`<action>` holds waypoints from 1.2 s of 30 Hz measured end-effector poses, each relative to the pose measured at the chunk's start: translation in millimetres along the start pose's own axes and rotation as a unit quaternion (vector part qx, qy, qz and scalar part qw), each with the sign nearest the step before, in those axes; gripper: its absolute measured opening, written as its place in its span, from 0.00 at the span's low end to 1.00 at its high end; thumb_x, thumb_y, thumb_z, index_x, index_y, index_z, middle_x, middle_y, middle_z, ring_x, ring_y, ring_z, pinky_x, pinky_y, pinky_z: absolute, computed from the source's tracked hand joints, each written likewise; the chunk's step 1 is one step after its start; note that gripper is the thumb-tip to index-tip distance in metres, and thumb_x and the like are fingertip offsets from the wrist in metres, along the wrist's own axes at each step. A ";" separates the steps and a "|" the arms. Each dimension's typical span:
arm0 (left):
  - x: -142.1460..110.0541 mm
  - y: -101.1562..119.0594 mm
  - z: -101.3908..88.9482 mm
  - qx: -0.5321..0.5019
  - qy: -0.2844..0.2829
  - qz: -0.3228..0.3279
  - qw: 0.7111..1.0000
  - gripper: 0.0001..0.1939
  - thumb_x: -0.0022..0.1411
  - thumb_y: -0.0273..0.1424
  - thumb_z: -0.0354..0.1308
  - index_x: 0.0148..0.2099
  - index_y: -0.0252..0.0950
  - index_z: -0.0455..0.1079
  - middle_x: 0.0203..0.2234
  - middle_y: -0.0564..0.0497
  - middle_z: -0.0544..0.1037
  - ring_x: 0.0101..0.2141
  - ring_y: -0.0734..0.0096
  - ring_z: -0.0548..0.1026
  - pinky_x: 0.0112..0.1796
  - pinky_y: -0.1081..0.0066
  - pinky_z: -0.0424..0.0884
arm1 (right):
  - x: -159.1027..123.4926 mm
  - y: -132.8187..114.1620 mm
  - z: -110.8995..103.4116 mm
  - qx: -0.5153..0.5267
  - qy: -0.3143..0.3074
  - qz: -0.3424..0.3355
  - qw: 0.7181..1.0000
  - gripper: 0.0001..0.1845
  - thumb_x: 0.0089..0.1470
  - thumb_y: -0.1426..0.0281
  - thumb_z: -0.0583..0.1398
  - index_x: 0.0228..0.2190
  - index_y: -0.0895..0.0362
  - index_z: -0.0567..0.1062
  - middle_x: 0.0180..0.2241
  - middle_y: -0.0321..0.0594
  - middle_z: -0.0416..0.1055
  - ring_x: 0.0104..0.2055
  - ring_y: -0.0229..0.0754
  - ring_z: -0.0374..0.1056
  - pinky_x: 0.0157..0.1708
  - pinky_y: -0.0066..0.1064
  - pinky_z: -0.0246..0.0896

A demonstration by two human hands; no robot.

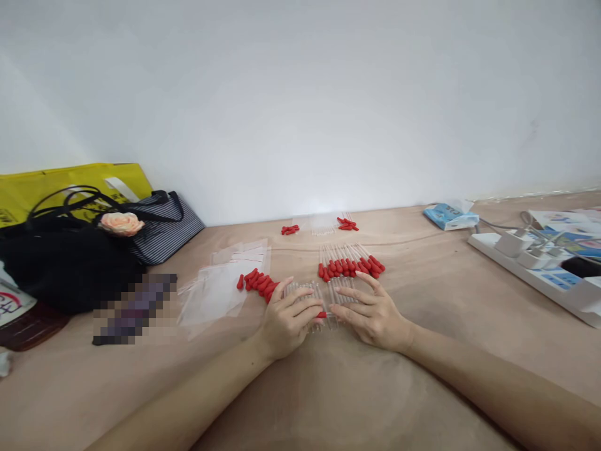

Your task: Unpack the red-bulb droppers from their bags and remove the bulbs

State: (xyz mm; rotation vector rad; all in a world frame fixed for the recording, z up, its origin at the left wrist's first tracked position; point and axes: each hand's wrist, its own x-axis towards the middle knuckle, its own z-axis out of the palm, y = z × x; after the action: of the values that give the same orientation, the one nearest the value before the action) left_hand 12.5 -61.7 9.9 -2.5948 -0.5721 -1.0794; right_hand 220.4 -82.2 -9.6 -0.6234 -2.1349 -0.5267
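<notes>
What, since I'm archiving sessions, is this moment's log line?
left hand: at red rounded bulb | right hand: over clear slender tubes | beyond: red-tipped clear tubes

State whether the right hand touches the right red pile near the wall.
Apart. The head view shows red-tipped tubes and tabletop between the right hand and the red pile.

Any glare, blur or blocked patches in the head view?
Head view: soft glow low on the wall, mid-frame; mosaic blocks hide a dark item at left; clear tubes visually blend together; left hand and right hand show no obvious blur.
</notes>
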 end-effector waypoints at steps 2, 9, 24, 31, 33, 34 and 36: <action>0.4 0.5 -2.8 0.003 0.000 0.007 1.000 0.04 0.58 0.28 0.54 0.33 0.39 0.70 0.32 0.56 0.78 0.38 0.70 0.73 0.53 0.56 0.49 | 0.1 -0.7 -0.6 -0.001 0.002 -0.001 1.000 0.11 0.53 0.75 0.53 0.37 0.56 0.71 0.26 0.32 0.75 0.43 0.38 0.67 0.57 0.46 0.39; 1.2 1.7 -6.7 -0.002 -0.001 0.007 1.000 0.06 0.58 0.26 0.52 0.31 0.38 0.69 0.30 0.57 0.78 0.37 0.70 0.74 0.52 0.55 0.51 | -0.6 -0.7 -2.3 -0.003 0.001 0.006 1.000 0.11 0.53 0.76 0.52 0.36 0.56 0.71 0.26 0.33 0.75 0.44 0.38 0.66 0.56 0.45 0.37; -18.0 -91.0 -54.7 0.072 0.080 -0.431 0.896 0.15 0.52 0.35 0.50 0.40 0.33 0.69 0.28 0.50 0.67 0.25 0.73 0.68 0.28 0.72 0.68 | 7.2 3.7 -3.2 -0.008 -0.152 0.209 0.966 0.18 0.53 0.77 0.48 0.44 0.60 0.70 0.25 0.40 0.70 0.30 0.38 0.62 0.31 0.31 0.48; -39.2 -107.1 -51.9 0.012 -0.004 -0.556 0.831 0.17 0.43 0.41 0.55 0.34 0.34 0.64 0.19 0.55 0.68 0.21 0.73 0.68 0.26 0.73 0.66 | 19.4 4.4 10.4 -0.033 -0.142 0.206 0.968 0.12 0.53 0.75 0.51 0.33 0.57 0.74 0.22 0.37 0.71 0.26 0.36 0.62 0.31 0.31 0.45; -38.2 -105.1 -51.2 0.017 -0.036 -0.569 0.821 0.17 0.43 0.43 0.54 0.31 0.35 0.65 0.20 0.54 0.70 0.22 0.71 0.70 0.27 0.72 0.65 | 20.5 3.7 14.2 -0.046 -0.133 0.192 0.971 0.11 0.52 0.75 0.52 0.30 0.57 0.74 0.20 0.36 0.69 0.25 0.36 0.61 0.31 0.31 0.44; -37.0 -104.0 -51.8 0.020 -0.048 -0.574 0.817 0.17 0.44 0.44 0.54 0.30 0.35 0.65 0.20 0.53 0.71 0.23 0.70 0.70 0.28 0.72 0.65 | 20.9 2.9 15.4 -0.048 -0.130 0.188 0.972 0.11 0.51 0.75 0.52 0.29 0.57 0.74 0.20 0.36 0.68 0.24 0.36 0.61 0.30 0.30 0.44; -34.1 -102.3 -54.1 0.027 -0.063 -0.582 0.810 0.18 0.46 0.46 0.51 0.27 0.35 0.66 0.22 0.51 0.73 0.25 0.67 0.72 0.29 0.72 0.65 | 21.6 0.2 16.2 -0.040 -0.134 0.187 0.972 0.10 0.50 0.75 0.53 0.28 0.57 0.74 0.19 0.35 0.66 0.25 0.36 0.60 0.30 0.30 0.44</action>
State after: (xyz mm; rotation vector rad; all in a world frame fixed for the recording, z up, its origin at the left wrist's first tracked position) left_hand -89.3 -1.1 32.3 -2.1119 -2.3457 -1.0688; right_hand 199.3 -67.6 -1.3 -1.1709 -2.1748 -0.3347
